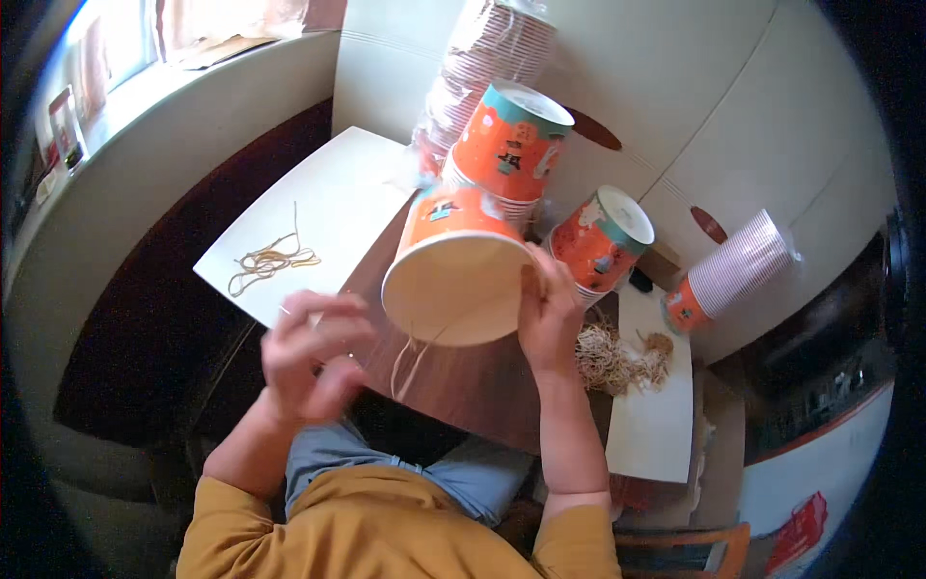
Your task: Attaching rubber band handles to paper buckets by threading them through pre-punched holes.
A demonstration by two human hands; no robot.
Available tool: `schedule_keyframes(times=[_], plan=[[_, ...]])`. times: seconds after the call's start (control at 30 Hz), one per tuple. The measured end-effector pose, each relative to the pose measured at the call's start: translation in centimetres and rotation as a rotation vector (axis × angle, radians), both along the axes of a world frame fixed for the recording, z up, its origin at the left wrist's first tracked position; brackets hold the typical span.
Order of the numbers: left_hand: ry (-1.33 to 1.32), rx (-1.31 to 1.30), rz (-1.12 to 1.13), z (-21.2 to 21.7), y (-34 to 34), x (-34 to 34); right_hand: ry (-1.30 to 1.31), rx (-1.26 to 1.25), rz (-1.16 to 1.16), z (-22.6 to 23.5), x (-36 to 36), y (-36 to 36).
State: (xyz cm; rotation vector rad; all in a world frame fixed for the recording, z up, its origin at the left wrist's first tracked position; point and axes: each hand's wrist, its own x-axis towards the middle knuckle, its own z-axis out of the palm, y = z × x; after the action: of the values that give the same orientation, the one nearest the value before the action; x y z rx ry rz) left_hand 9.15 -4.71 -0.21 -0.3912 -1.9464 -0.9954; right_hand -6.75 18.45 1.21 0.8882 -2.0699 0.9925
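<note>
My right hand [552, 314] grips the rim of an orange paper bucket [461, 214], thumb at the inner edge. The bucket is tipped so that its bare, cream-coloured inside faces me. Two thin strands of string [409, 372] hang at its lower rim. To the left of the rim, my left hand [313, 352] is raised, slightly blurred, its fingers and thumb apart; I see nothing in it. Behind the held bucket stands a stack of upside-down orange buckets [509, 145] with green bands at their bases.
Loose cords [270, 262] lie on the white board at left. A tangled string bundle [617, 362] is at right on the brown table [463, 400]. Another upside-down bucket stack [603, 236], a leaning stack [738, 265] and a tall plastic-wrapped stack [492, 48] stand toward the wall.
</note>
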Motion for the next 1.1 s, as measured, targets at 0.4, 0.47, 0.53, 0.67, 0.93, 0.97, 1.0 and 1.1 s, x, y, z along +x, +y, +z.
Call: schedule_keyframes(times=[0.4, 0.47, 0.53, 0.67, 0.93, 0.97, 1.0, 1.1], plan=[[-0.206, 0.518, -0.648, 7.2, 0.0, -12.5, -0.297, -0.18, 0.741, 8.2, -1.4, 2.1], [-0.053, 0.36, -0.544, 8.9, -0.6, -15.7, -0.279, -0.26, 0.82, 10.8, -3.9, 1.7], [0.095, 0.191, -0.359, 10.6, -1.2, -18.4, -0.285, -0.268, 0.721, 13.7, -4.3, 0.1], [0.063, 0.113, -0.31, 13.7, -0.9, -22.2, -0.223, -0.274, 0.56, 15.7, -8.9, -0.9], [-0.198, 0.201, -0.296, 7.8, 0.9, -31.5, -0.348, -0.319, 0.445, 9.0, -19.2, -2.1], [-0.27, 0.165, -0.242, 6.1, 0.5, -32.8, -0.453, -0.332, 0.485, 7.0, -20.7, -1.9], [-0.241, 0.193, -0.279, 4.4, 0.6, -33.5, -0.501, -0.394, 0.499, 5.4, -20.6, -2.2], [-0.208, 0.244, -0.355, 1.9, 1.6, -33.3, -0.345, -0.099, 0.206, 1.9, -20.1, -0.1]])
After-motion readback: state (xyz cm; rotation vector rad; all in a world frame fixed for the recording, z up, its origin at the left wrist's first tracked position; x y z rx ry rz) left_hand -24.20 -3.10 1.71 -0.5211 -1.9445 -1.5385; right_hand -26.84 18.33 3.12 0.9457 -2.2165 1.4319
